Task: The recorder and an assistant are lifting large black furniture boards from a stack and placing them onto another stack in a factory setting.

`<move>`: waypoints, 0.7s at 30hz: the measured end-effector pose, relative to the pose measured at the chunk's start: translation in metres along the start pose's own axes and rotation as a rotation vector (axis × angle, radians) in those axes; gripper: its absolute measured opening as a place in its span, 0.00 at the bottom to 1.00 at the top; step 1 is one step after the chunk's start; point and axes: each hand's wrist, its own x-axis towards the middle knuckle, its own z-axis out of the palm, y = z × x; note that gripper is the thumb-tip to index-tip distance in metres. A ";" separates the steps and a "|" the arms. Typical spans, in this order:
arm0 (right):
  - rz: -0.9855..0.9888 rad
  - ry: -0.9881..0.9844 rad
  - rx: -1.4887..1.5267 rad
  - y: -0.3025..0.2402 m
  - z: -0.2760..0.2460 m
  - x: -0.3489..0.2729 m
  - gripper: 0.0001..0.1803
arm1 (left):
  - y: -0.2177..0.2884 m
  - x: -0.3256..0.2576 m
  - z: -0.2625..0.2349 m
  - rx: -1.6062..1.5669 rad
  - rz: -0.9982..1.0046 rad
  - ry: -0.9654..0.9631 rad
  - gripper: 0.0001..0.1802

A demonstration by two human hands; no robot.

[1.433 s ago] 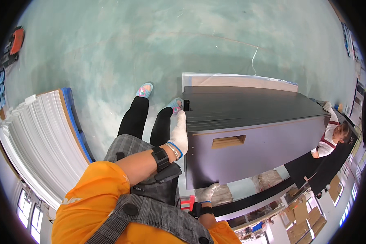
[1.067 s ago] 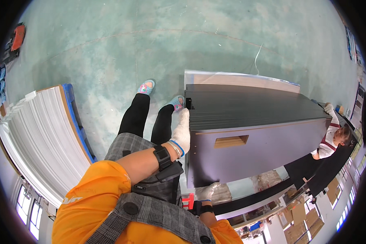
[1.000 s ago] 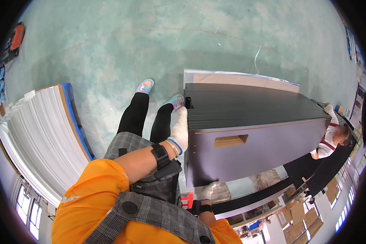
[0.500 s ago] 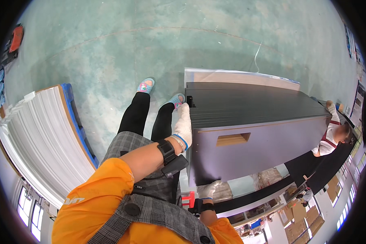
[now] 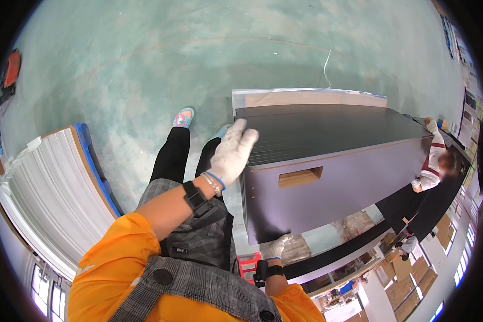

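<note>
The left hand (image 5: 233,153), its fingers straight and parted, is holding nothing clearly, poised over the near upper corner of the panel (image 5: 343,185), contact unclear; the right hand (image 5: 273,248) is lying at the lower near corner, its grip impossible to tell. From both hands, the panel's long axis is running away rightward, alongside the dark stack (image 5: 327,129), toward a co-worker's hand (image 5: 431,126) at the far end.
</note>
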 end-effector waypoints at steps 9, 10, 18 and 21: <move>-0.013 0.014 -0.021 0.003 -0.003 -0.003 0.44 | 0.068 -0.015 -0.007 0.827 0.303 -0.616 0.41; -0.017 -0.024 -0.031 0.003 -0.003 -0.003 0.44 | 0.068 -0.015 -0.007 0.825 0.316 -0.616 0.40; -0.072 -0.181 0.013 0.006 -0.003 -0.010 0.46 | 0.074 -0.017 0.000 0.925 0.386 -0.585 0.35; -0.045 -0.200 0.049 0.005 0.003 -0.014 0.46 | 0.079 -0.017 0.005 0.984 0.292 -0.613 0.35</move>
